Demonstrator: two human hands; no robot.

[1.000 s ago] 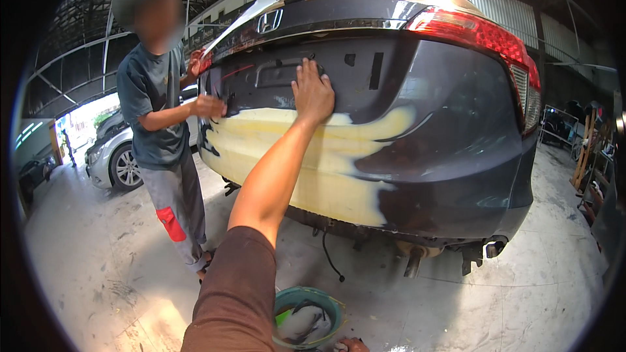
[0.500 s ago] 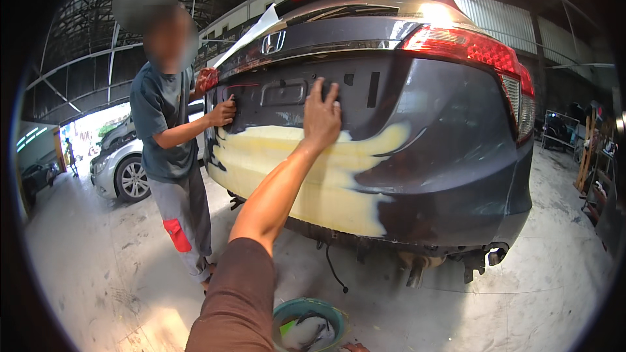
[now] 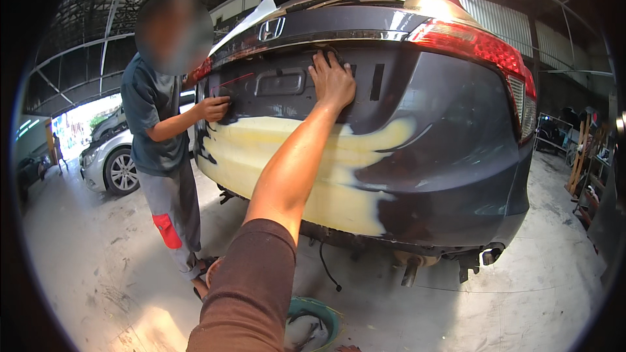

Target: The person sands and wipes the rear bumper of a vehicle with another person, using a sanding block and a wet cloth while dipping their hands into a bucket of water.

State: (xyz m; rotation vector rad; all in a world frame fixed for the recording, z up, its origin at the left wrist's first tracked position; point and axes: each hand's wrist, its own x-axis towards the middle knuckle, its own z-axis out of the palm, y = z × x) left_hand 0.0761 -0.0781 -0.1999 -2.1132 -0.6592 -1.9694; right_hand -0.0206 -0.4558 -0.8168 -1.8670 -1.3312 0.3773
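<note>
My left hand point(image 3: 332, 81) lies flat against the dark grey rear of a car point(image 3: 456, 130), its fingers stretched upward below the chrome trim strip. A dark patch shows around the fingertips; I cannot make out whether it is a thin pad or part of the panel. Left of the hand is the recessed plate area point(image 3: 279, 83). Below my wrist spreads a wide pale yellow filler patch point(image 3: 261, 150) with ragged edges. At the bottom edge only a sliver of what seems to be my right hand point(image 3: 349, 349) shows, its fingers hidden.
A co-worker point(image 3: 160, 117) stands at the left, one hand point(image 3: 214, 109) against the panel. On the floor below my arm stands a green tub point(image 3: 332, 319) with cloudy water. A silver car point(image 3: 111, 163) is parked behind, and a cluttered rack point(image 3: 557, 133) stands at right.
My left hand has moved up and a little right across the panel, its fingers now flatter against it. The co-worker leans closer to the car. The view has shifted slightly.
</note>
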